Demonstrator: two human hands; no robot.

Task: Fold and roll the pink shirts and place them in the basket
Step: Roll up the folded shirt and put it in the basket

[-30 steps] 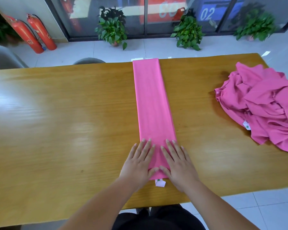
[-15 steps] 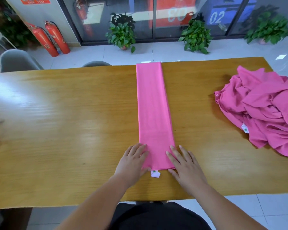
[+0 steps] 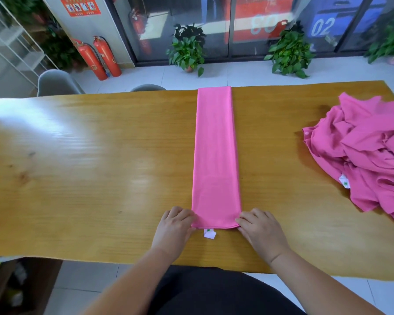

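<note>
Shirts: one folded pink shirt point(image 3: 215, 155), a long smooth strip mid-counter point(image 3: 89, 167), one white tag point(image 3: 209, 233) poking out at its near end; one crumpled shirt pile point(image 3: 369, 155) far right. Your left hand point(image 3: 175, 223) and right hand point(image 3: 263, 230) each pinch a near corner.

My left hand point(image 3: 175, 226) and right hand point(image 3: 263, 234) come off bare forearms point(image 3: 127, 278), with short, rounded fingers. Below them I wear plain, smooth black clothing point(image 3: 214, 292).
</note>
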